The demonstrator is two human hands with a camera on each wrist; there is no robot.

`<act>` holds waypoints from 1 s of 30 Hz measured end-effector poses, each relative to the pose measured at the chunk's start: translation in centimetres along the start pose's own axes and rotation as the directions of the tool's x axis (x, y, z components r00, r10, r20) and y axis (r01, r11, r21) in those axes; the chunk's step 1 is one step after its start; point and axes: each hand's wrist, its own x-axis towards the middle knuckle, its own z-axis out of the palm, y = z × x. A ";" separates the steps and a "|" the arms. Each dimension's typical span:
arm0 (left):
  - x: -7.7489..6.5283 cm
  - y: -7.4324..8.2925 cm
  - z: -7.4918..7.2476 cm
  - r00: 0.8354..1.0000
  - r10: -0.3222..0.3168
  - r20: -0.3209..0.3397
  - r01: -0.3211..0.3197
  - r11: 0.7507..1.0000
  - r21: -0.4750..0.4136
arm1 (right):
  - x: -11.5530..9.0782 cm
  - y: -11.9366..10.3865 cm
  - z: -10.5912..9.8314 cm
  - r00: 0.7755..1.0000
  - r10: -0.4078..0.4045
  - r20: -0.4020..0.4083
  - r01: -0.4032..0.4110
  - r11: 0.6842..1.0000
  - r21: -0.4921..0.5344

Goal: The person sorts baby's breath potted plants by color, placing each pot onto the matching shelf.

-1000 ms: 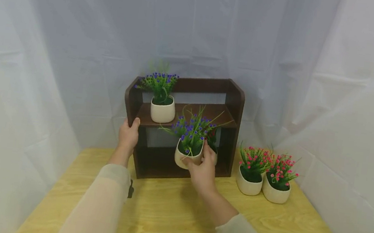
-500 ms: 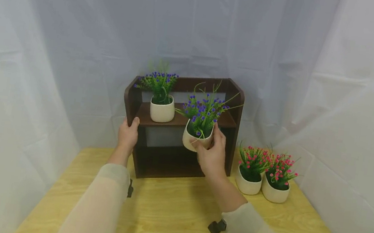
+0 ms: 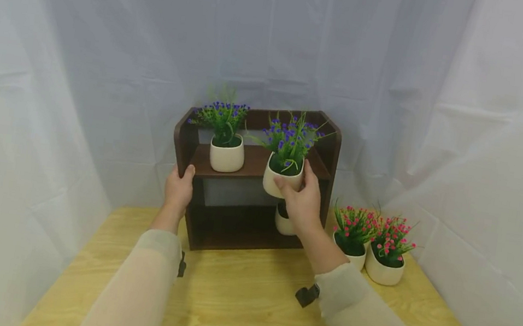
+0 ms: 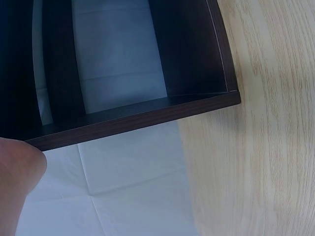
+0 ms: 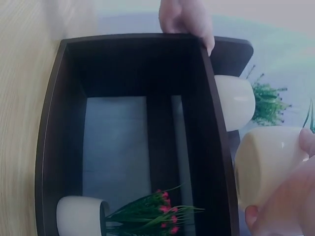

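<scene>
My right hand [image 3: 305,202] pinches a white flowerpot [image 3: 280,183] with purple flowers, thumb on the front wall. The pot is upright, at the front edge of the upper board of a dark brown two-tier shelf [image 3: 245,248]. My left hand [image 3: 178,192] grips the shelf's left side panel [image 4: 133,123], thumb on its front edge; its fingers are hidden behind the panel. Left of the held pot, a second purple-flowered pot [image 3: 226,157] stands on the upper board. Down in the lower compartment, at the right, sits a white pot [image 5: 78,216] with pinkish-red flowers.
Two white pots with pink flowers, a nearer one [image 3: 384,267] and one partly behind my right forearm [image 3: 350,243], stand on the wooden table [image 3: 234,297] right of the shelf. White sheeting [image 3: 278,38] hangs behind and at both sides.
My right hand has raised the purple-flowered pot from in front of the lower compartment up to the upper board, moving slightly right and farther back. My left hand keeps its grip on the shelf.
</scene>
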 end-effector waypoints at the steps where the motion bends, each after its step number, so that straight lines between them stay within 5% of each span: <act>1: 0.0 0.0 0.0 1.000 -0.001 0.001 0.001 1.000 -0.002 | 0.2 0.1 0.0 1.000 0.003 0.000 -0.003 1.000 0.000; 15: -0.2 0.3 0.0 1.000 -0.001 0.000 0.001 1.000 0.003 | 3.0 0.0 -0.5 0.997 0.041 0.062 -0.032 0.990 -0.134; 30: -0.4 0.4 0.0 1.000 -0.008 -0.006 0.008 1.000 -0.001 | 6.0 0.3 0.1 1.000 0.001 0.004 0.000 0.969 -0.246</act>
